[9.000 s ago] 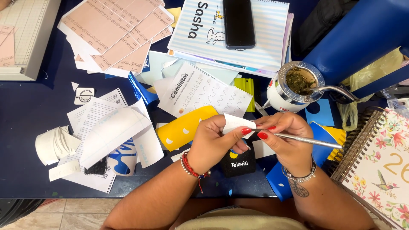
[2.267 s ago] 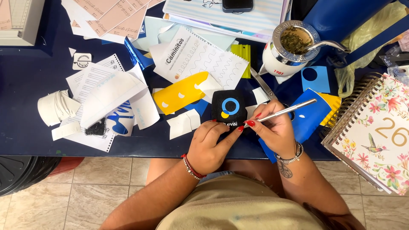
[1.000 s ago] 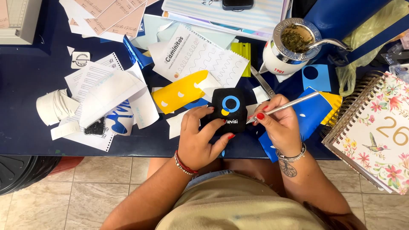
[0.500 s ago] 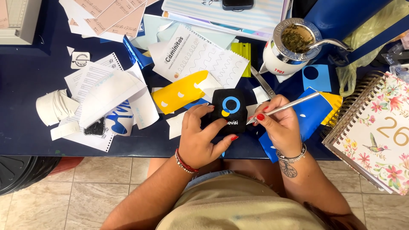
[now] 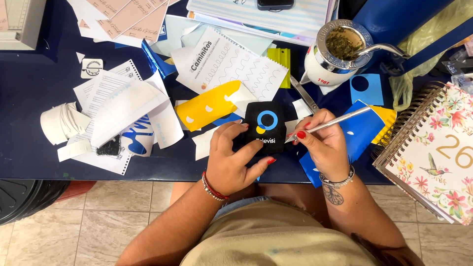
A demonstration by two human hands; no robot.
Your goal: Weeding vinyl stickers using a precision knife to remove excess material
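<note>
Covering dark blue table (image 5: 29,148): paper scraps (image 5: 123,106); tiled floor (image 5: 123,216) below.

A black square label (image 5: 265,127) with a blue-and-yellow ring lay near the table's (image 5: 29,148) front edge, a small white round-marked sticker (image 5: 91,68) towards its left.

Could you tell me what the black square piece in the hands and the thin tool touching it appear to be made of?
The black square piece looks like matte vinyl or stiff card: flat, thin and dull, with a blue and yellow ring on it; which one is unclear. The thin tool, pinched in the right hand, looks like bare metal: silvery with bright glints. The left hand steadies the piece.
</note>
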